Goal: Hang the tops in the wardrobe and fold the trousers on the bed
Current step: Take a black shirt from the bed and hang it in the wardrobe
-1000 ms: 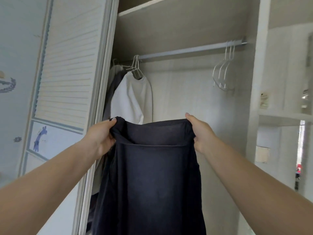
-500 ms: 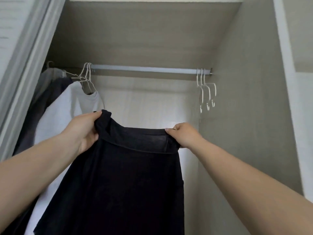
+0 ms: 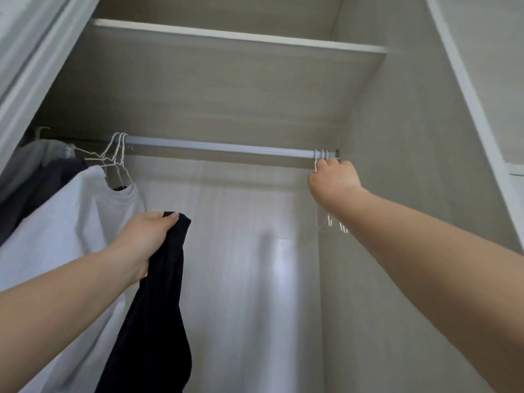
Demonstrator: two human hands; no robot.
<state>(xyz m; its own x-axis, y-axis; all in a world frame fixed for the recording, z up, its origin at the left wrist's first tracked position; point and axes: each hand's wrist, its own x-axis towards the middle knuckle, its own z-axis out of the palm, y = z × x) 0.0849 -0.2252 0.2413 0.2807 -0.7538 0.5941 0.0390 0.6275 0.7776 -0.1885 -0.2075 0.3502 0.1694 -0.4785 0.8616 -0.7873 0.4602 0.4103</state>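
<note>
A dark navy top (image 3: 158, 307) hangs limp from my left hand (image 3: 144, 239), which grips its upper edge in front of the open wardrobe. My right hand (image 3: 333, 180) is raised to the far right end of the metal rail (image 3: 221, 146) and its fingers curl round the empty white wire hangers (image 3: 321, 156) hooked there. The hangers' lower parts show faintly below my wrist. A white top (image 3: 71, 231) hangs on white hangers at the rail's left end, with grey and dark garments behind it.
A shelf (image 3: 238, 38) spans the wardrobe above the rail. The sliding door frame (image 3: 34, 80) stands at the left and the wardrobe's side wall (image 3: 411, 194) at the right. Between the white top and the empty hangers the rail is bare.
My right hand let go of the dark top and rose to the empty hangers on the rail. The top now hangs bunched from my left hand alone. The view tilted upward.
</note>
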